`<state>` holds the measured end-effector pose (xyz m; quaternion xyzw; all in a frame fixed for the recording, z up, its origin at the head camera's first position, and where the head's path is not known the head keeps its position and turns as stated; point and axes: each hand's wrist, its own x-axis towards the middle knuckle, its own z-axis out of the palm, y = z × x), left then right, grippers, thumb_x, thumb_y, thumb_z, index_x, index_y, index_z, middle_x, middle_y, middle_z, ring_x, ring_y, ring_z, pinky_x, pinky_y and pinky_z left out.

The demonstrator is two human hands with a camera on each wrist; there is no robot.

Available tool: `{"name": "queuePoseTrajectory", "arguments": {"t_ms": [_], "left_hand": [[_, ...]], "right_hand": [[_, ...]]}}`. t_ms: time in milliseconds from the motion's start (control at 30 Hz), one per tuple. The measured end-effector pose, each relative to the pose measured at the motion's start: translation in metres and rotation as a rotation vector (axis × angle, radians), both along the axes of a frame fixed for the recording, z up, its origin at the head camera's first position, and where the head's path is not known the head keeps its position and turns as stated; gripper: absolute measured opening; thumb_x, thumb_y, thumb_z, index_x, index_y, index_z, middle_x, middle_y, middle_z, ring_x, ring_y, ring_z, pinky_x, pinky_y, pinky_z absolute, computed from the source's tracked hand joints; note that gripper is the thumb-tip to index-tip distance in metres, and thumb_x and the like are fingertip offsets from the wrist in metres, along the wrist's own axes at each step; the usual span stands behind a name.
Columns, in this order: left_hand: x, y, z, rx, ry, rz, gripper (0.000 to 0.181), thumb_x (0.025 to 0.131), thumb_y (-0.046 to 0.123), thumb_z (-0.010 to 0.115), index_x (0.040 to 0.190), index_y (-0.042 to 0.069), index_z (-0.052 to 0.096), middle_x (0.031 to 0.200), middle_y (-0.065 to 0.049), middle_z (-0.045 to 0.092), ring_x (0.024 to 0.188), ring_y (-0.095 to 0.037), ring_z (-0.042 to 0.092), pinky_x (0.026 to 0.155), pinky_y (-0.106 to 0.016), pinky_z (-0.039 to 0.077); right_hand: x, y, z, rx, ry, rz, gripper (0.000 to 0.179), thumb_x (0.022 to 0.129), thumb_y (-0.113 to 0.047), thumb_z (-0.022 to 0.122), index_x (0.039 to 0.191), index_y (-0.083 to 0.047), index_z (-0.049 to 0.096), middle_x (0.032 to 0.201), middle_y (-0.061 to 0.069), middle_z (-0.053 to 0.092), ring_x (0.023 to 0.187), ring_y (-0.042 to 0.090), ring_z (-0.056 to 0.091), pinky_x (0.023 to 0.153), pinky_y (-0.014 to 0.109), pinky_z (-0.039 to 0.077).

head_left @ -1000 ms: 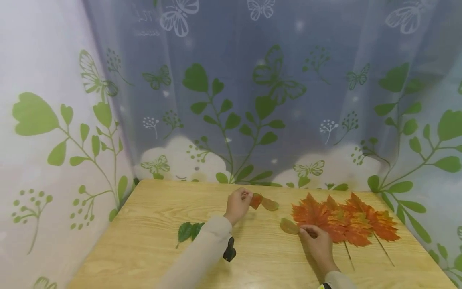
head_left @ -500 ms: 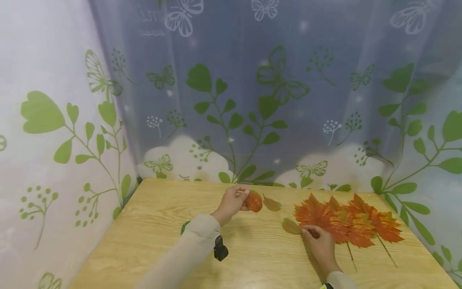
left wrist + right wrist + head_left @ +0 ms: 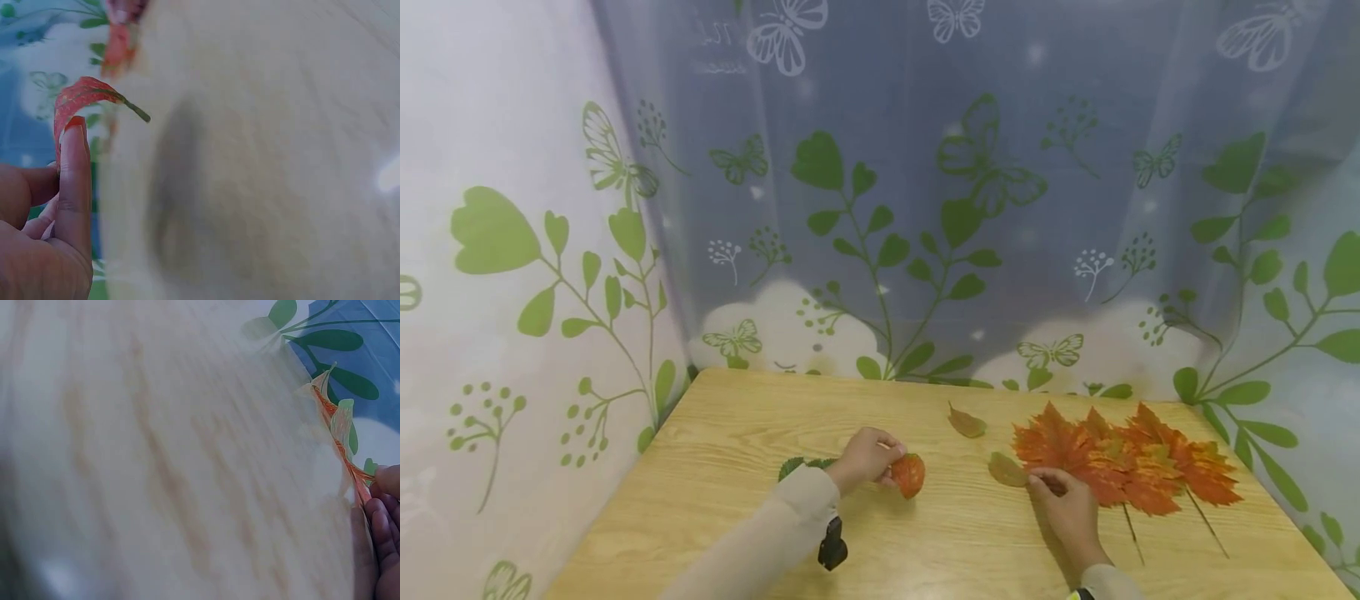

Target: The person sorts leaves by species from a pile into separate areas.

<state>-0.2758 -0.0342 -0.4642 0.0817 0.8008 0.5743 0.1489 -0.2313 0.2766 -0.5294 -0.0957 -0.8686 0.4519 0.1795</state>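
A small red-orange artificial leaf [image 3: 909, 477] is pinched in my left hand [image 3: 871, 458] above the middle of the table. In the left wrist view the leaf [image 3: 80, 94] curves over a raised finger, its short green stem pointing outward. My right hand [image 3: 1067, 512] rests low at the table's right side, pinching the end of an olive-green leaf [image 3: 1006, 469]. The right wrist view shows orange veins running to the fingertips. Orange maple leaves [image 3: 1120, 458] with dark stems lie just beyond and beside that hand.
Another olive-brown leaf [image 3: 967, 422] lies near the back of the wooden table [image 3: 760, 408]. Dark green leaves [image 3: 792, 468] are partly covered by the left sleeve. A patterned curtain [image 3: 895, 250] hangs behind the table and along both sides.
The left hand has drawn the red-orange leaf away from the olive-brown leaf at the back, then toward the person and slightly left. The right hand has stayed nearly in place.
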Motion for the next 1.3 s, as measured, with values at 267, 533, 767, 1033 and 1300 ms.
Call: {"name": "queuePoseTrajectory", "arguments": {"t_ms": [267, 533, 767, 1033, 1300], "left_hand": [[0.000, -0.006, -0.021, 0.030, -0.001, 0.050, 0.019, 0.093, 0.006, 0.062, 0.101, -0.011, 0.065, 0.068, -0.011, 0.064, 0.045, -0.007, 0.057, 0.052, -0.028, 0.056], [-0.014, -0.009, -0.030, 0.037, -0.027, 0.056, 0.019, 0.089, 0.009, 0.067, 0.096, -0.009, 0.067, 0.061, -0.009, 0.065, 0.045, -0.008, 0.059, 0.050, -0.027, 0.055], [-0.022, -0.013, -0.027, -0.076, 0.058, -0.011, 0.019, 0.088, 0.010, 0.069, 0.089, -0.009, 0.069, 0.054, -0.007, 0.062, 0.040, -0.007, 0.055, 0.047, -0.029, 0.054], [-0.019, -0.017, -0.023, -0.065, 0.094, 0.028, 0.029, 0.092, 0.016, 0.065, 0.096, -0.012, 0.067, 0.065, -0.015, 0.067, 0.050, -0.016, 0.064, 0.053, -0.031, 0.056], [0.005, -0.032, -0.014, -0.157, 0.179, -0.022, 0.018, 0.091, 0.011, 0.065, 0.090, -0.005, 0.072, 0.078, -0.016, 0.071, 0.070, -0.026, 0.068, 0.064, -0.031, 0.055]], "right_hand": [[0.001, 0.000, 0.002, -0.005, -0.027, -0.002, 0.018, 0.089, -0.016, 0.070, 0.101, -0.003, 0.073, 0.093, 0.011, 0.072, 0.074, 0.000, 0.059, 0.065, 0.019, 0.048], [0.000, 0.001, 0.002, 0.005, -0.029, -0.005, 0.018, 0.089, -0.016, 0.070, 0.101, -0.003, 0.073, 0.093, 0.011, 0.072, 0.074, 0.001, 0.059, 0.066, 0.019, 0.048], [0.000, 0.000, 0.000, 0.007, -0.002, -0.001, 0.016, 0.088, -0.014, 0.071, 0.099, -0.003, 0.073, 0.091, 0.011, 0.072, 0.072, -0.001, 0.058, 0.065, 0.018, 0.048], [0.000, -0.001, -0.001, 0.012, -0.004, 0.002, 0.016, 0.088, -0.015, 0.071, 0.099, -0.004, 0.073, 0.090, 0.010, 0.072, 0.072, -0.001, 0.058, 0.065, 0.019, 0.048], [0.000, 0.001, 0.001, 0.012, -0.019, 0.018, 0.017, 0.089, -0.016, 0.069, 0.101, -0.004, 0.073, 0.093, 0.010, 0.072, 0.074, 0.000, 0.058, 0.067, 0.020, 0.049]]}}
